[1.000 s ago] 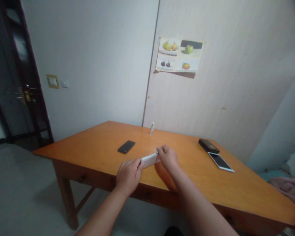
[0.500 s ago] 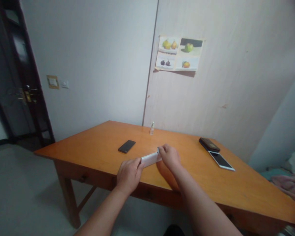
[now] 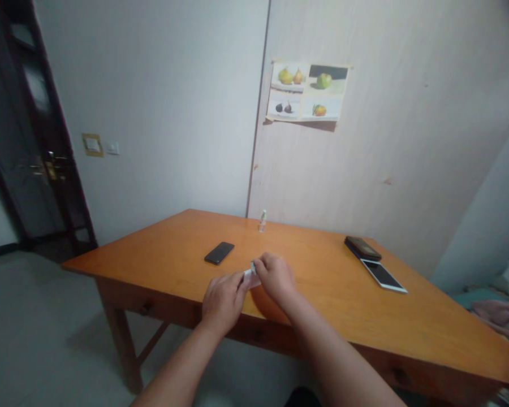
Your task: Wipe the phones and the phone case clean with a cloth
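Note:
A slim, flat white object [image 3: 251, 278] is between my two hands, over the near edge of the wooden table [image 3: 322, 265]. My left hand [image 3: 224, 302] has its fingers closed round the left end. My right hand [image 3: 275, 278] pinches it farther right, close to the left hand, with a small dark edge at its thumb. Only a short part of the object shows between the hands, so I cannot make out its kind. Just beyond my left hand lies a black smartphone [image 3: 219, 252].
Near the wall stands a small clear bottle [image 3: 262, 221]. A white-framed tablet [image 3: 384, 276] lies at the right side, touching a dark brown wallet-like case [image 3: 362, 249]. A sheet of fruit pictures [image 3: 307, 92] hangs on the wall.
My right hand has moved left toward my left hand, and less of the white object shows between them. My left hand stays nearly in place.

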Demonstrator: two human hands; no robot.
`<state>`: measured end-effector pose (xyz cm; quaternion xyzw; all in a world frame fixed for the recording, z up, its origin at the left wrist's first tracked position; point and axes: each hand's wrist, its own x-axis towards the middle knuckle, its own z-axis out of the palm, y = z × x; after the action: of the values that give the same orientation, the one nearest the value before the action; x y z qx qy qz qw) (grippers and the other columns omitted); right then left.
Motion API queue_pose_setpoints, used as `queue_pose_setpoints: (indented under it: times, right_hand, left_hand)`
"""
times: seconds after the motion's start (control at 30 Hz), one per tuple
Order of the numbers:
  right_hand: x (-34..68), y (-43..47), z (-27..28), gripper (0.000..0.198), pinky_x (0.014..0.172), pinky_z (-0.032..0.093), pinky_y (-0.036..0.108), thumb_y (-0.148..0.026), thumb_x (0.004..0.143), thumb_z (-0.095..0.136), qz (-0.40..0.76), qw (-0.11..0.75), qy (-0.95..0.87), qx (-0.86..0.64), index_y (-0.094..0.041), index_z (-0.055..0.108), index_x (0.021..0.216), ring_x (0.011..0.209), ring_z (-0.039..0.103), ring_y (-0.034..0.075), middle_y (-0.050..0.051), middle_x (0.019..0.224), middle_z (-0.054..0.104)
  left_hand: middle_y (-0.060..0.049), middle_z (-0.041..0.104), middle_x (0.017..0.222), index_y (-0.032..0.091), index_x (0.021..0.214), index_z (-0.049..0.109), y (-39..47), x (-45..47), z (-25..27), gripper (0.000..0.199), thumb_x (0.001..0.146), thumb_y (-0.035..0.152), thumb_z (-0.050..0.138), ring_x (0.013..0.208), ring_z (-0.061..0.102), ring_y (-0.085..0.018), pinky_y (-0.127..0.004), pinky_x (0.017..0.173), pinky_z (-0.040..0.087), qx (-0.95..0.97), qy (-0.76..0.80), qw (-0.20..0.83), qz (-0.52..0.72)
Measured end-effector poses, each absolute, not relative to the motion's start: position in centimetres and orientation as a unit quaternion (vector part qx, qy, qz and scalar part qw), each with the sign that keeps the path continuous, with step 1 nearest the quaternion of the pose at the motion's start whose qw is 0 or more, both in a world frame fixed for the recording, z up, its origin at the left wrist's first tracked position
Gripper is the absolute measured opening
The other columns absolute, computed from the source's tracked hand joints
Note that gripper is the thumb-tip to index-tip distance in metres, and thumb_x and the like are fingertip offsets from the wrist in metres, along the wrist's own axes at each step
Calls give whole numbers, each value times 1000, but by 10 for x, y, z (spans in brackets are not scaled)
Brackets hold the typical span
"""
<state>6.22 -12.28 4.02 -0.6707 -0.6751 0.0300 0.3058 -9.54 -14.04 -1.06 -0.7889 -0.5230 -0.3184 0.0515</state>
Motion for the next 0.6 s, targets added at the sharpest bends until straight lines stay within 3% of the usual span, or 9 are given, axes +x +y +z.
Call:
queue_pose_setpoints:
  times: [0.23,0.6]
  right_hand:
    - [113,-101,46,34,58,29,27,-39,97,46,14,300,-617,-727,-18,71,86,74,61,18,8,82,71]
    - [55,-127,39,33,57,27,27,-44,96,47,28,310,-686,-658,-23,68,82,71,61,17,5,79,72]
  left_hand:
    - [-2,69,86,24,89,57,-142,-93,-11,26,102,38,39,81,60,-22,-32,71,34,-783,-529,63,-322]
    - [-3,68,86,23,94,60,-139,-96,-13,25,102,33,38,82,60,-21,-32,73,35,-794,-509,53,-330]
